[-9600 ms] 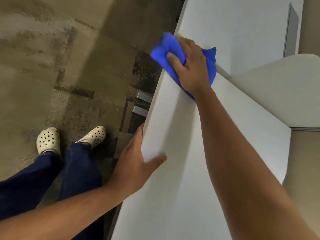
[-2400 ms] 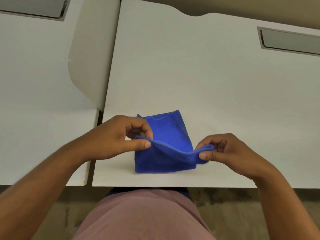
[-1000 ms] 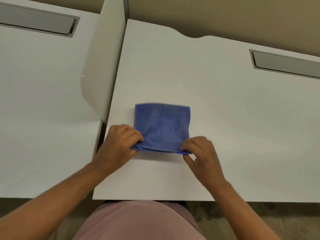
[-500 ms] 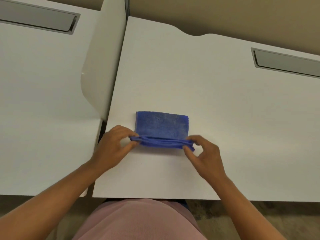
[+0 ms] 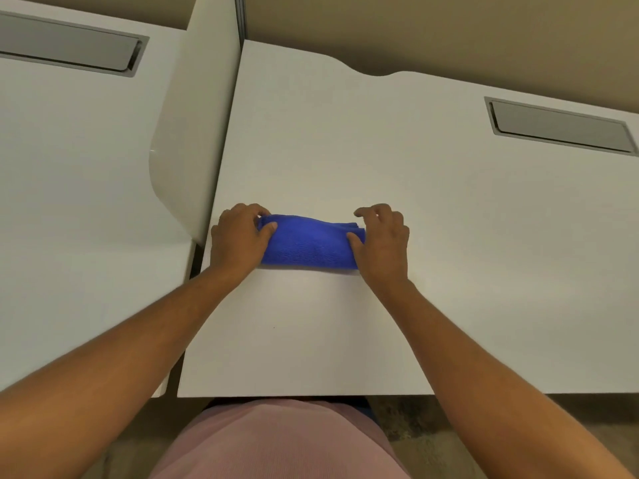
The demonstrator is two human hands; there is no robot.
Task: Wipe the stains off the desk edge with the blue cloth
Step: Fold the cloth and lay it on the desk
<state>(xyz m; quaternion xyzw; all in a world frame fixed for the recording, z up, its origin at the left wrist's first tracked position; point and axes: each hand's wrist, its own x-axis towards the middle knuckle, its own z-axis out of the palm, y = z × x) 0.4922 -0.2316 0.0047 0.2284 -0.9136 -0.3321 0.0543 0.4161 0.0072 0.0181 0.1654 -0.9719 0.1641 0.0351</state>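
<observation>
The blue cloth [image 5: 307, 245] lies folded into a narrow strip on the white desk [image 5: 432, 219], a forearm's length in from the front edge. My left hand [image 5: 237, 238] grips the strip's left end, thumb on top. My right hand [image 5: 382, 238] holds the right end, thumb pressed on the cloth and fingers curled over its far side. The desk's front edge [image 5: 304, 395] runs just above my torso. No stains show on the edge from here.
A white divider panel [image 5: 193, 133] stands between this desk and a second white desk [image 5: 76, 202] on the left. Grey cable hatches sit at the back right [image 5: 560, 126] and back left [image 5: 69, 46]. A tan wall [image 5: 449, 32] lies behind.
Both hands have folded the cloth's near edge over away from me, turning the half-folded square into a narrow strip. Earlier still, the right hand was wiping a desk edge.
</observation>
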